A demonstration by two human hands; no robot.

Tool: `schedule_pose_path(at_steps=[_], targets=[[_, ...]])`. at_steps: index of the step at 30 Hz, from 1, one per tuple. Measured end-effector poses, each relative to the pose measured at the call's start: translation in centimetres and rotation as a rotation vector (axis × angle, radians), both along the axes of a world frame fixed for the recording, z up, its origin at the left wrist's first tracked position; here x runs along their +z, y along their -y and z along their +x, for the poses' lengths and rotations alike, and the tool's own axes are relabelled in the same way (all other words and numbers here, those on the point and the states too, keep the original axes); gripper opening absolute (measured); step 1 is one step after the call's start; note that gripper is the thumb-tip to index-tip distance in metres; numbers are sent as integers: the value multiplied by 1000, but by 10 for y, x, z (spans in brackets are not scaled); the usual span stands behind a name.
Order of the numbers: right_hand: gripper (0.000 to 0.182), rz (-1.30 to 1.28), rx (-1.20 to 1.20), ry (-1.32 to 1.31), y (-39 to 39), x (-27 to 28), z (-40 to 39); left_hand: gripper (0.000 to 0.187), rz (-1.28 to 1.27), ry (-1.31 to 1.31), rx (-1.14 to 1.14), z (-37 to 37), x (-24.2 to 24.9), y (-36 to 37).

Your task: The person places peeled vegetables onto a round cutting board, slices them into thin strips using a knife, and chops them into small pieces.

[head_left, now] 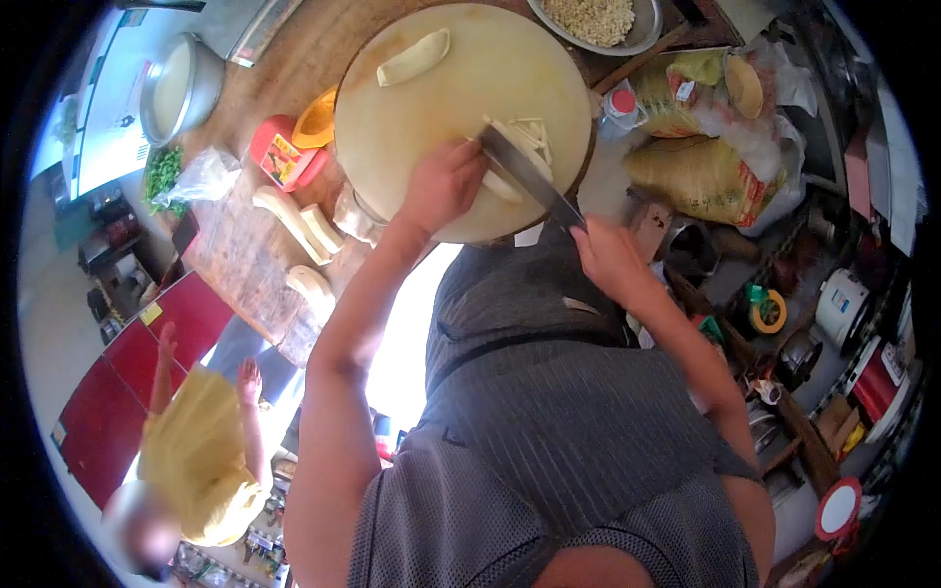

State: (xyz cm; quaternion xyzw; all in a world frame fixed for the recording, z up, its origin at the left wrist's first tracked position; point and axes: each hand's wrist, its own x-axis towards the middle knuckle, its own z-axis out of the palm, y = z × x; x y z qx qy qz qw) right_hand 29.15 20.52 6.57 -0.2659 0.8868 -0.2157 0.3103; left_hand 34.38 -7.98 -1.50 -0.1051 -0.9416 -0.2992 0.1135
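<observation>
My right hand [610, 257] is closed around the handle of a kitchen knife [534, 174], whose blade lies across the right part of a round cutting board [392, 122]. My left hand [446, 186] has its fingers curled down at the board beside the blade's tip, against a pale peeled vegetable piece [503, 186]. Its fingertips are partly hidden. Just beyond the blade lie thin cut vegetable strips [534, 137]. Farther up the board rests a longer pale vegetable piece [414, 59], apart from both hands.
More pale vegetable lengths [294, 223] lie on the wooden table [230, 230], near a red container [286, 155]. A metal bowl of pale bits [593, 22] stands at the back. Sacks [691, 176] crowd the right. A person in yellow [201, 456] is at the lower left.
</observation>
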Motion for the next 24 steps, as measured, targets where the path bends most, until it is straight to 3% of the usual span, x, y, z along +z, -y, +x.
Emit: schedule_pose_path(at_steps=[6, 10, 15, 24], targets=[[20, 42, 40, -101, -22, 14, 10, 25, 61, -33, 71, 7, -2, -4], [19, -63, -15, -148, -12, 20, 18, 25, 42, -82, 103, 24, 1, -6], [20, -65, 22, -170, -6, 20, 25, 30, 35, -109, -85, 25, -1, -18], [19, -32, 58, -129, 0, 25, 25, 32, 49, -79, -82, 29, -9, -17]])
